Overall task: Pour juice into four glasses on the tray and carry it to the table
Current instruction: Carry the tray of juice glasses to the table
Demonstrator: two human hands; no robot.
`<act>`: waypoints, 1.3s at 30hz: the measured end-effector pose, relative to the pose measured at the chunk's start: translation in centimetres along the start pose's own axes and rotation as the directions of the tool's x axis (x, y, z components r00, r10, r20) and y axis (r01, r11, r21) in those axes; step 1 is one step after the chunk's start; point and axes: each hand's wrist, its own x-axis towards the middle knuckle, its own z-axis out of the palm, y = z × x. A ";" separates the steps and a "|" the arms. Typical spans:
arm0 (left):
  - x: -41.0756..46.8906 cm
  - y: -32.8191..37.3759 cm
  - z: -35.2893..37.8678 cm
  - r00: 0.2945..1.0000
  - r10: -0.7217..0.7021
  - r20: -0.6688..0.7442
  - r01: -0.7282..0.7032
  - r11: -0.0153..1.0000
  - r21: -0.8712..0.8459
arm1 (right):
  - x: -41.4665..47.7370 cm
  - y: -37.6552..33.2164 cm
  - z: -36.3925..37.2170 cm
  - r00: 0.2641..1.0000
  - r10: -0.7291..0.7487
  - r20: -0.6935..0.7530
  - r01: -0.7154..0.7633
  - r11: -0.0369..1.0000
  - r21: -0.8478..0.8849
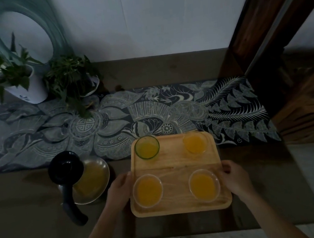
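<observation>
Four juice-filled glasses (147, 190) sat on the rectangular wooden tray (176, 167); left hand (119, 190) and right hand (234, 178) each had a clenched grip on its short near-side edges.

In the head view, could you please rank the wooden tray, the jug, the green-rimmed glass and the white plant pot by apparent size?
1. Wooden tray
2. Jug
3. White plant pot, though it stands farther off, so this is unsure
4. Green-rimmed glass

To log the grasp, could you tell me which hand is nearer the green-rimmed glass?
Left. The left hand grips the tray edge just below the green-rimmed glass; the right hand holds the opposite edge.
</observation>
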 end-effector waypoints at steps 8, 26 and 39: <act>2.0 1.1 -0.3 0.996 0.058 0.067 -0.070 0.978 0.197 | -0.1 -0.6 1.0 0.985 -0.111 -0.134 0.101 0.992 -0.078; 2.0 0.8 0.4 0.984 0.175 0.033 -0.177 0.939 0.295 | -0.1 -0.8 2.7 0.968 0.062 -0.242 -0.041 0.995 0.091; 1.7 0.6 -0.2 0.971 0.225 0.078 -0.237 0.938 0.252 | -0.4 -0.8 2.8 0.966 0.057 -0.254 -0.030 0.994 0.108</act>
